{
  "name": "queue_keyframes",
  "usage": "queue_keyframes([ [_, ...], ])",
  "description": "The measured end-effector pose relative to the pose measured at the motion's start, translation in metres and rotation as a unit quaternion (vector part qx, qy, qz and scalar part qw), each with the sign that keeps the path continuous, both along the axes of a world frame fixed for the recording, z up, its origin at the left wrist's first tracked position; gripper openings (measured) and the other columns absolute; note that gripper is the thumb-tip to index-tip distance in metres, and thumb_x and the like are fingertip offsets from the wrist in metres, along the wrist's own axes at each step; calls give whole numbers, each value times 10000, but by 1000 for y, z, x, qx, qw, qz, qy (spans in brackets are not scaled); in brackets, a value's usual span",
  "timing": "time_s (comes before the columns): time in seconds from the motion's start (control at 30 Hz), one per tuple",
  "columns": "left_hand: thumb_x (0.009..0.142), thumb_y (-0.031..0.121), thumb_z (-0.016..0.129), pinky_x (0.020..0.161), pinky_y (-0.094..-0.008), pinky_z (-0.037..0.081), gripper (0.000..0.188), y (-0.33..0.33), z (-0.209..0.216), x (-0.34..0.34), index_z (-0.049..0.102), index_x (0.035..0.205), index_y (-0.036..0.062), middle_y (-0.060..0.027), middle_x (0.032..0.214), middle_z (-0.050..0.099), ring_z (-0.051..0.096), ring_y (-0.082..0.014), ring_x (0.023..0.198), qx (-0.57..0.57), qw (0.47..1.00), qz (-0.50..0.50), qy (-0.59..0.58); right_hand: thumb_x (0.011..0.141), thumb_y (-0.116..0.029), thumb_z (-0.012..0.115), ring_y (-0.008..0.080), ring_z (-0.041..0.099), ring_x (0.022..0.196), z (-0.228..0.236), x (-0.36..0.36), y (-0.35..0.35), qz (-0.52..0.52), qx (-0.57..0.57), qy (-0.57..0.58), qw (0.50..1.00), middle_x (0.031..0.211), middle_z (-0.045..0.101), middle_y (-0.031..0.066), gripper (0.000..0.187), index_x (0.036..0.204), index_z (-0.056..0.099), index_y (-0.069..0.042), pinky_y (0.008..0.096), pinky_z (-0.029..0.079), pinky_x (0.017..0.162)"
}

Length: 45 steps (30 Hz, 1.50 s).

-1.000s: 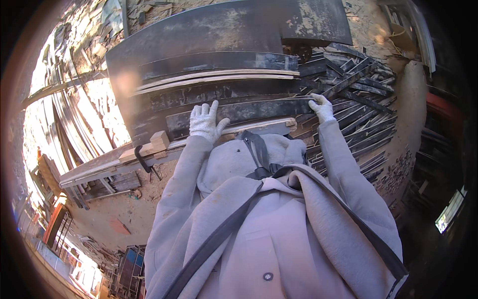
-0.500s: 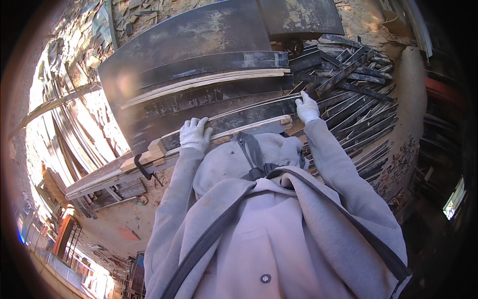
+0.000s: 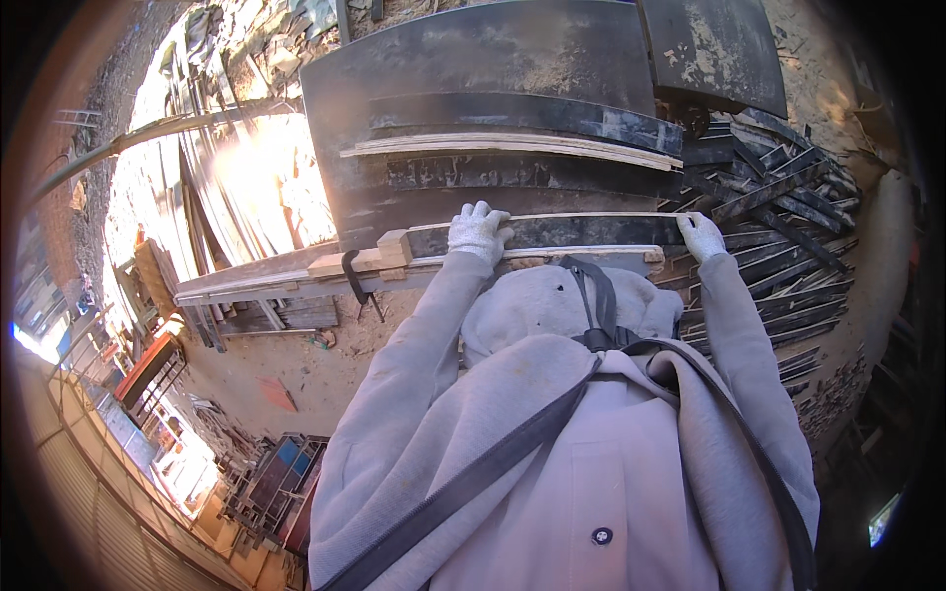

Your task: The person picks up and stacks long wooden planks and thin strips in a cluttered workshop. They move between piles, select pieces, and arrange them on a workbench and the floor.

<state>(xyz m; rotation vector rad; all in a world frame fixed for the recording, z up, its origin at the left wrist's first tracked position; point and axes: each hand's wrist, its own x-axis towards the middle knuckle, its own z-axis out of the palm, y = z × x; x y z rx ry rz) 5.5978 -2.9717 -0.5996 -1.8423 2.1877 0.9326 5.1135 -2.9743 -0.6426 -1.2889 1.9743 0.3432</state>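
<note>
Dark strip (image 3: 591,231): upper frame, right of centre. My right hand (image 3: 701,236) pinches its right end. My left hand (image 3: 480,231), fingers bent, covers part of its left portion; I cannot tell whether it grips.

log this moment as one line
left hand: on dark board, near wooden block | right hand: holding board's right end | pale strips: beyond board

Open room is running above the long narrow dark board (image 3: 591,231) between the white-gloved left grip (image 3: 478,234) and white-gloved right grip (image 3: 702,238); a pale wooden block (image 3: 394,249) is obstructing the left, while tangled dark narrow strips (image 3: 778,189) are crowding the right and thin pale strips (image 3: 512,143) are bounding the far side
</note>
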Motion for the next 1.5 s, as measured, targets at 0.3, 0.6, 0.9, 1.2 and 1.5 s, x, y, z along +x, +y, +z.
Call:
queue_keyframes([
  [0.3,978,491,726,1147,-454,467,857,-11,-5,23,354,1575,1,-236,1514,514,520,-360,1389,-5,687,668,287,817,-148,885,247,694,1076,33,46,-28,-207,-167,-203,943,1175,735,133,502,1230,647,11,352,535,961],
  [0.6,978,144,718,1003,-505,568,319,-25,-9,44,608,1259,45,-124,1210,615,601,-319,1180,85,399,745,527,796,82,784,320,682,1173,129,37,3,164,-453,-223,848,1187,732,135,296,1013,629,-47,412,524,1054],
  [0.9,883,47,754,855,-434,619,242,-30,41,23,650,1102,52,-84,1075,672,673,-263,1052,-29,485,722,492,824,49,785,306,661,1238,103,-3,25,18,-348,-301,888,1263,727,124,324,1107,691,-75,398,503,1092],
  [1.2,774,-101,624,1045,-449,533,647,2,49,29,541,1407,5,-214,1432,613,578,-354,1353,45,372,589,716,879,98,729,266,624,1305,119,-1,20,-63,-362,-306,878,1430,645,149,367,1189,666,-89,377,496,1104],
  [1.5,630,-215,560,1159,-569,479,798,8,63,38,616,1346,132,-110,1337,691,621,-335,1306,45,262,482,835,926,80,690,315,663,1208,115,-14,19,88,-571,-181,796,1415,606,206,318,1161,557,-89,396,560,1016],
])
